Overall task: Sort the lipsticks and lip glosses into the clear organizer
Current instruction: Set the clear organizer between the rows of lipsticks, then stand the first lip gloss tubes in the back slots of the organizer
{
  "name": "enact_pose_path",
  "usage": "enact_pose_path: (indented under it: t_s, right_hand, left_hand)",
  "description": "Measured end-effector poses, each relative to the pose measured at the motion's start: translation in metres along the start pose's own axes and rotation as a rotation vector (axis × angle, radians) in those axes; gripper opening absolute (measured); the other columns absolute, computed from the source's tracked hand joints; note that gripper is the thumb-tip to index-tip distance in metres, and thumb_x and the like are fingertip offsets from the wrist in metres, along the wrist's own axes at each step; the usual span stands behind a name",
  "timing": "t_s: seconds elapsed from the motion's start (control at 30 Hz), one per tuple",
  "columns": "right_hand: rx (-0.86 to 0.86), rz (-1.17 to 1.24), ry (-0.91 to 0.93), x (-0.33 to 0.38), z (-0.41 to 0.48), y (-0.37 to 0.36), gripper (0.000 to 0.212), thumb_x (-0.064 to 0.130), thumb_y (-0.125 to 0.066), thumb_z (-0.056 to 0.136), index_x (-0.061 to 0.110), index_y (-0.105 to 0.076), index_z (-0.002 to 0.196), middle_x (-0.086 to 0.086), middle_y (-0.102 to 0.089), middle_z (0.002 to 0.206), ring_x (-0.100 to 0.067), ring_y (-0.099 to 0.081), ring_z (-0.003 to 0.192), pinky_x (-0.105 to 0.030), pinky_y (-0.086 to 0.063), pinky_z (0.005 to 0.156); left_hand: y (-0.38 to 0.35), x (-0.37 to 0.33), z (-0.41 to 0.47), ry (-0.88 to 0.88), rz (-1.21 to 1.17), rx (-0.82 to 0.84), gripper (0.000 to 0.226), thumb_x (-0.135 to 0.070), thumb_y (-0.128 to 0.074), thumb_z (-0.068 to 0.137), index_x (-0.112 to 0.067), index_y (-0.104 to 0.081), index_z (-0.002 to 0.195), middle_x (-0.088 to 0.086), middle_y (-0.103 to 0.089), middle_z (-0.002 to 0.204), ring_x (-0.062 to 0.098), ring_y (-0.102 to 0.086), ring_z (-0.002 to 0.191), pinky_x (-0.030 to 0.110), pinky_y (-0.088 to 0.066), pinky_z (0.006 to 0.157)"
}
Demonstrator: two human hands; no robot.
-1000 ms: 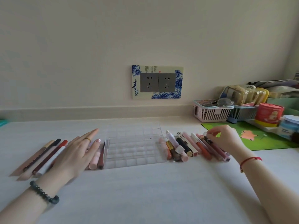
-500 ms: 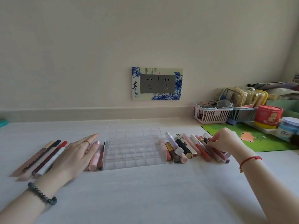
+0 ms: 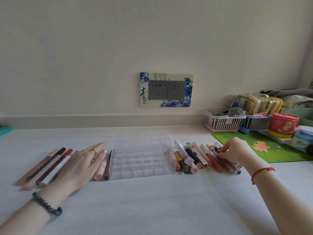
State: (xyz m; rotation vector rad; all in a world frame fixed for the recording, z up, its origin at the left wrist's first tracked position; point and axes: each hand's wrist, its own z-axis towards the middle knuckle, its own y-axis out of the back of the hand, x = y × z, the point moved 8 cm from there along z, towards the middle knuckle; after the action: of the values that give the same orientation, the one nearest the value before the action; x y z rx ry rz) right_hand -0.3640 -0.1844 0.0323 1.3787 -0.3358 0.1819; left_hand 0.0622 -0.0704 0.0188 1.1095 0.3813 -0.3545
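- The clear organizer (image 3: 141,156) stands mid-surface (image 3: 152,204), its cells empty; a wide bare stretch lies in front of it, the wall close behind.
- Left of it lie about six long sticks (image 3: 49,167), partly under the left hand (image 3: 81,164), which rests flat, fingers spread, gripping nothing.
- Right of it lie roughly ten lipsticks and glosses (image 3: 194,158); exact count unclear where they overlap.
- The right hand (image 3: 235,150) pinches an orange-red tube (image 3: 224,148) at that row's far end, hiding the tubes beneath it.
- Two baskets (image 3: 221,123) crowd the right edge.
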Motion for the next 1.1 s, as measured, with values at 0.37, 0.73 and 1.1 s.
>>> enact_pose_path:
  t_s: [0.37,0.73,1.1]
  right_hand:
    - [-0.033,-0.167,-0.016,0.012,0.003,-0.008,0.043,0.039,-0.054,0.085,0.012,-0.035,0.057,-0.003,-0.042,0.060,-0.012,-0.040,0.052,-0.023,-0.031,0.041]
    - [-0.066,0.080,-0.074,0.007,-0.005,0.017,0.060,0.055,-0.054,0.078,0.000,-0.064,0.057,-0.004,-0.054,0.044,-0.014,-0.049,0.042,-0.019,-0.033,0.039]
    - [0.028,1.020,0.504,0.156,-0.053,0.053,0.009,0.015,-0.059,0.083,0.015,-0.061,0.091,-0.005,-0.072,0.075,-0.012,-0.067,0.061,-0.018,-0.054,0.053]
  left_hand:
    - [0.001,-0.005,-0.001,-0.009,0.033,-0.013,0.050,-0.040,-0.029,0.094,-0.019,-0.039,0.138,-0.002,-0.039,0.146,0.015,-0.035,0.135,0.035,-0.024,0.113]
    - [0.000,-0.014,-0.003,-0.049,0.077,0.018,0.059,-0.052,-0.023,0.090,-0.025,-0.030,0.142,-0.010,-0.033,0.148,0.008,-0.032,0.136,0.042,-0.026,0.112]
    - [-0.007,-0.028,-0.003,-0.142,0.140,0.027,0.057,-0.050,-0.022,0.094,-0.026,-0.015,0.146,-0.017,-0.020,0.152,-0.009,-0.013,0.134,0.004,0.004,0.095]
